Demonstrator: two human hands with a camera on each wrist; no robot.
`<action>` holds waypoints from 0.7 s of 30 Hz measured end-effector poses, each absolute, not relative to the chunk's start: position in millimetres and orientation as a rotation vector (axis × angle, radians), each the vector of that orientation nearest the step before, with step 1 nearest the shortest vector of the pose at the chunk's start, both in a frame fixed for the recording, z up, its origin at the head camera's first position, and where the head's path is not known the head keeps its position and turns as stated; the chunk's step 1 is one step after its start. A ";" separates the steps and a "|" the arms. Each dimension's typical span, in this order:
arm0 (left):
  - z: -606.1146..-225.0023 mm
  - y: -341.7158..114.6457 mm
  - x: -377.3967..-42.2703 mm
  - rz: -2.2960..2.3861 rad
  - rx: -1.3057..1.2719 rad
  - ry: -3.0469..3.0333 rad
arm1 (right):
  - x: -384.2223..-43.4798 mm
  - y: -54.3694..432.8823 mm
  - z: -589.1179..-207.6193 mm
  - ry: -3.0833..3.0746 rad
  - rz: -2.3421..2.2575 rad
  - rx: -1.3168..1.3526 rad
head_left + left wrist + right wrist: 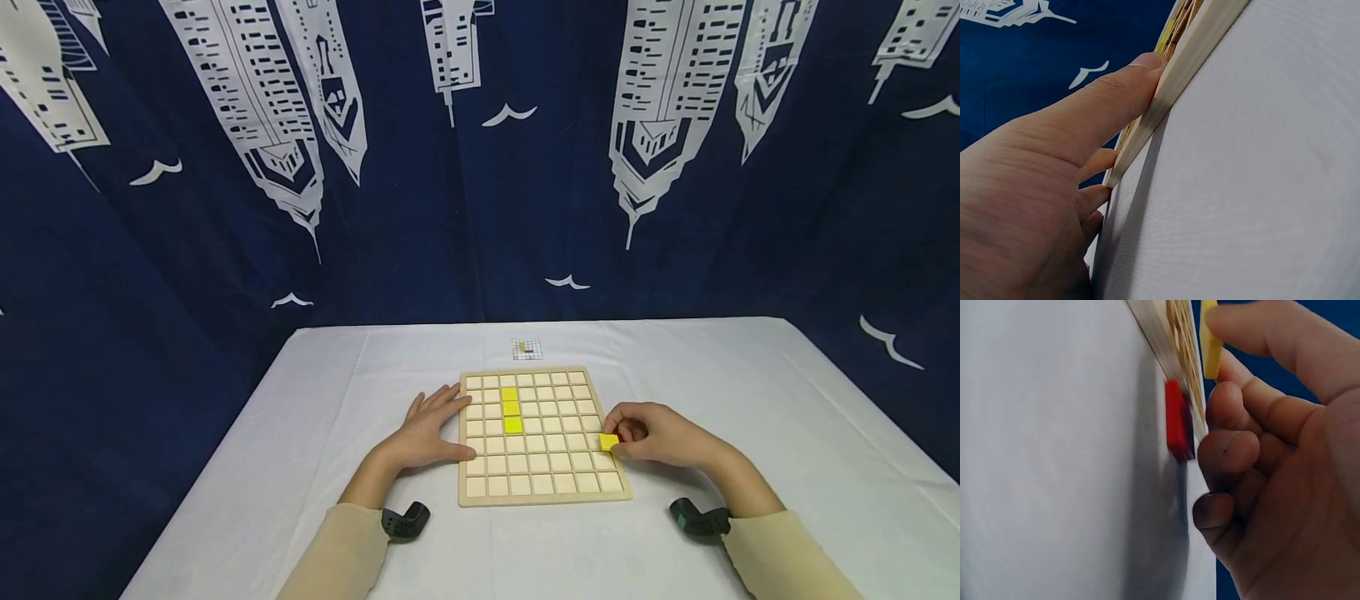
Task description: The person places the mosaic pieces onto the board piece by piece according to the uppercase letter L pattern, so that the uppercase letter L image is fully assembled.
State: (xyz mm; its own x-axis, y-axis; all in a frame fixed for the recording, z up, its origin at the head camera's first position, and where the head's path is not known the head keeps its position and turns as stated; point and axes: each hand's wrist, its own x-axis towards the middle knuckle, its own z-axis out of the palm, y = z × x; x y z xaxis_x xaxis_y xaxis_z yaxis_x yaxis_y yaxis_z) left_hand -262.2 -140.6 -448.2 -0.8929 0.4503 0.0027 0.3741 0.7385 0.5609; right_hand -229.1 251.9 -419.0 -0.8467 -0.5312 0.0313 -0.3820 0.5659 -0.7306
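At the right edge of the gridded board (542, 463), the right hand (658, 432) pinches a yellow tile (608, 442) — left hand (422, 437), fingers apart, touching the left edge.

A dark blue curtain (465, 208) hung behind a white tablecloth (570, 550) and down both sides; pale buildings (675, 67) were printed upside down across its upper part, their spires pointing downward; small white birds (510, 113) were scattered between and below them; faint creases marked the tablecloth.

No readable text, no legible labels, brands, numbers or signs
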 end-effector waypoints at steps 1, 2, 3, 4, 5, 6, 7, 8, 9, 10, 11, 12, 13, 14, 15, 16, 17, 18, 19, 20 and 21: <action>-448.4 -140.8 -262.3 0.860 0.668 2.806 | -229.1 249.4 -419.4 2.623 -1.144 -0.771; -448.3 -141.0 -262.3 0.858 0.667 2.807 | -229.4 246.9 -420.0 2.645 -1.139 -0.780; -448.1 -141.2 -262.3 0.855 0.666 2.807 | -229.4 244.2 -420.5 2.664 -1.137 -0.793; -447.8 -141.4 -262.2 0.855 0.667 2.806 | -229.4 241.5 -420.9 2.681 -1.135 -0.808; -447.6 -141.4 -262.2 0.854 0.668 2.806 | -229.4 238.6 -421.3 2.697 -1.132 -0.827; -447.5 -141.4 -262.5 0.855 0.670 2.806 | -229.3 235.8 -421.4 2.711 -1.133 -0.848; -447.5 -141.0 -262.7 0.856 0.672 2.804 | -228.9 232.8 -421.7 2.727 -1.130 -0.862; -447.3 -140.6 -262.8 0.856 0.673 2.803 | -228.5 229.8 -421.6 2.741 -1.127 -0.873; -447.4 -140.3 -263.0 0.856 0.673 2.803 | -227.8 226.8 -420.9 2.750 -1.124 -0.880; -447.6 -139.9 -263.2 0.854 0.673 2.804 | -227.6 224.0 -420.6 2.757 -1.120 -0.882; -447.6 -139.7 -263.4 0.853 0.674 2.805 | -227.6 220.9 -420.5 2.761 -1.118 -0.876; -447.5 -139.9 -263.5 0.850 0.675 2.805 | -227.6 217.8 -420.2 2.761 -1.121 -0.873; -447.3 -140.3 -263.4 0.847 0.674 2.806 | -227.7 214.6 -419.9 2.764 -1.119 -0.866; -447.3 -140.8 -263.3 0.848 0.676 2.809 | -227.9 211.1 -419.6 2.761 -1.121 -0.860; -447.3 -141.4 -263.2 0.852 0.675 2.810 | -228.3 207.6 -419.6 2.761 -1.122 -0.853; -447.0 -141.9 -263.0 0.854 0.675 2.809 | -228.8 204.1 -419.7 2.758 -1.126 -0.844; -446.8 -142.4 -263.0 0.857 0.676 2.808 | -229.0 200.1 -419.3 2.757 -1.129 -0.837; -446.8 -142.8 -262.8 0.861 0.678 2.807 | -229.0 196.5 -418.8 2.761 -1.123 -0.836; -446.7 -142.7 -262.8 0.866 0.680 2.805 | -229.2 192.8 -418.4 2.766 -1.115 -0.834; -446.6 -142.4 -262.8 0.869 0.683 2.804 | -229.6 189.0 -418.2 2.768 -1.109 -0.839; -446.2 -142.1 -262.8 0.869 0.684 2.801 | -230.0 185.4 -417.9 2.771 -1.098 -0.847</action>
